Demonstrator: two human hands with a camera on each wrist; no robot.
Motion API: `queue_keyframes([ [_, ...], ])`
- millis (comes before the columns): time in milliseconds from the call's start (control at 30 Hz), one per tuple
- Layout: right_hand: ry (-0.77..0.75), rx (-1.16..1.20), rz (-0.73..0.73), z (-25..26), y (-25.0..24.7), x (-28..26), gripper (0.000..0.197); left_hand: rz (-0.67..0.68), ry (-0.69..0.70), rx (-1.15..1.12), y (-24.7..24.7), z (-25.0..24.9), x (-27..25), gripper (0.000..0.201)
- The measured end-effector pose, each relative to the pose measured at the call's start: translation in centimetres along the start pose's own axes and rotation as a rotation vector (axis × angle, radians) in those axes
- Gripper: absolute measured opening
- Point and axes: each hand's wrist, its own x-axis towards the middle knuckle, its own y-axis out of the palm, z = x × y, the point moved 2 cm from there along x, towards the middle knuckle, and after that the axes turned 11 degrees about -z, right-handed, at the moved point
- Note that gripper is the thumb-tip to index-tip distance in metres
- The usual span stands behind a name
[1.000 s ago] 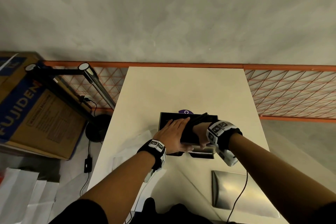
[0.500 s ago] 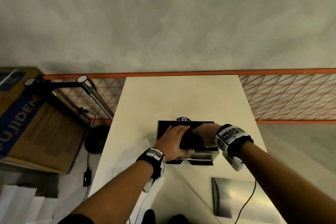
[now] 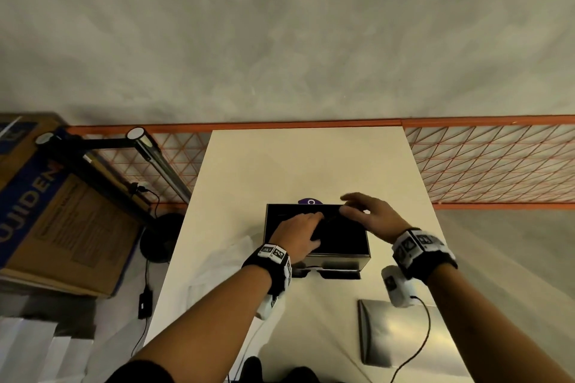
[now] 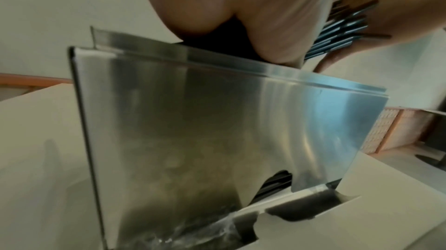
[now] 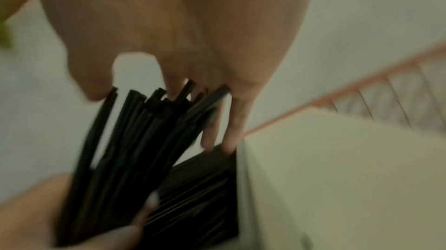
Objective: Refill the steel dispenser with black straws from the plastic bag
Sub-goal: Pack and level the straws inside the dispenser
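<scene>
The steel dispenser [image 3: 339, 256] stands open-topped in the middle of the table, and its shiny front [image 4: 217, 130] fills the left wrist view. Black straws [image 3: 339, 236] fill it. My left hand [image 3: 297, 235] lies over a loose bundle of black straws [image 5: 135, 139], fingers on top and thumb on the near side. The bundle's right ends tilt up above the rim. My right hand [image 3: 357, 211] hovers over the dispenser's right end, fingers straight and spread, fingertips [image 5: 231, 139] against the straw ends.
A steel lid [image 3: 401, 329] lies flat at the table's front right. Crumpled clear plastic [image 3: 224, 261] lies left of the dispenser, and a small purple thing [image 3: 311, 201] sits behind it. A cardboard box [image 3: 46, 211], a black lamp stand [image 3: 146, 146] and an orange mesh fence [image 3: 497, 165] surround the table [image 3: 311, 165].
My right hand has let go of the bundle, lifted and spread its fingers at the straws' right ends. My left hand has stayed on the bundle in the dispenser.
</scene>
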Motion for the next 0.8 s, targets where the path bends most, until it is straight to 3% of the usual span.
queue_keyframes([
  [67, 0.09, 0.289, -0.171, -0.8, 1.1, -0.6, 0.031, 0.015, 0.007, 0.009, 0.2, 0.0, 0.1, 0.049],
  [167, 0.182, 0.404, -0.403, -0.9, 3.4, -0.9, 0.025, 0.042, 0.028, 0.026, 0.3, -0.2, 0.3, 0.054],
  [333, 0.252, 0.457, -0.478, -0.2, 4.8, -1.3, 0.033, 0.089, 0.105, 0.085, 0.0, -1.0, 0.8, 0.06],
  [500, 0.233, 0.412, -0.585, -1.3, 4.2, -1.3, 0.03, 0.05, 0.223, 0.16, -0.2, -1.7, 1.1, 0.076],
  [567, 0.138, 0.242, -0.564, -1.9, 4.8, -0.9, 0.025, 0.05, 0.225, 0.152, 0.2, -1.4, 1.0, 0.073],
  [667, -0.2, -0.146, -0.437, -3.3, 6.6, -0.8, 0.021, 0.036, 0.223, 0.122, 0.5, -0.1, 0.8, 0.062],
  [800, -0.401, -0.557, -0.354, -4.9, 8.0, -1.1, 0.032, -0.069, 0.227, 0.072, 0.8, 2.2, -0.7, 0.081],
])
